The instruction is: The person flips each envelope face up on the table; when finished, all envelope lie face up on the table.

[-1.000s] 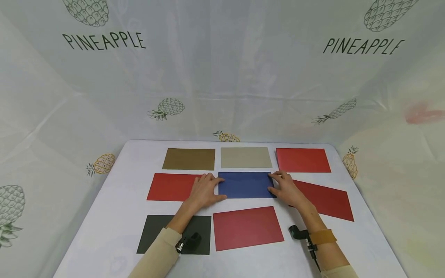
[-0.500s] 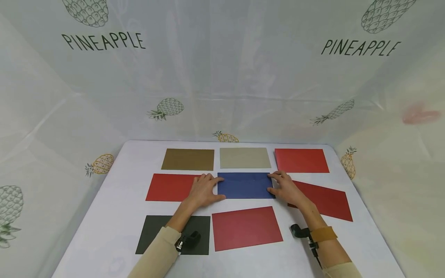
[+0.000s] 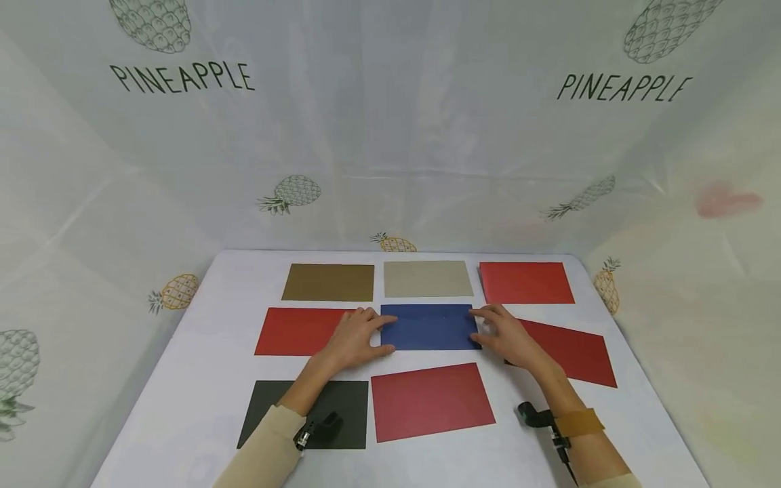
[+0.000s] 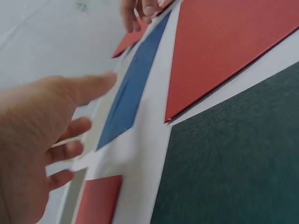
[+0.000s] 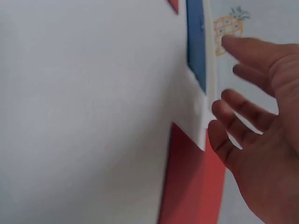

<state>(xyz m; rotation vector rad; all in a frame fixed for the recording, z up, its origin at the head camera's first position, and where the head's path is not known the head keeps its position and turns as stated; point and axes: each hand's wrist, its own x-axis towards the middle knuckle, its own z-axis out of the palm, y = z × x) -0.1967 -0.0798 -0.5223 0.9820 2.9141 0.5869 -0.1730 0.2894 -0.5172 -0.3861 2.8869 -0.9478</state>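
Observation:
A flat blue card sheet [image 3: 428, 329] lies in the middle of several coloured rectangular sheets. My left hand [image 3: 354, 339] is at its left edge, thumb and forefinger spread and overlapping that edge in the head view. At the right edge is my right hand [image 3: 511, 337], its fingertips close to the border. Both wrist views show the palms raised with nothing between the fingers: the left hand [image 4: 42, 130] has its thumb extended, and the right hand [image 5: 261, 126] has loosely bent fingers. The left hand partly covers a red sheet [image 3: 299, 332]; the right overlaps a tilted dark red sheet [image 3: 573, 352].
Along the back lie brown [image 3: 328, 282], pale grey-beige [image 3: 427, 279] and red [image 3: 527, 283] sheets. Nearer are a dark green sheet [image 3: 348, 427] under the left forearm and a slightly turned red sheet [image 3: 433, 403]. The white table [image 3: 177, 413] meets a pineapple-print curtain [image 3: 396, 135].
The blue sheet stays in place. Both hands have loosened at its edges and risen slightly, and the forearms have shifted a little outward.

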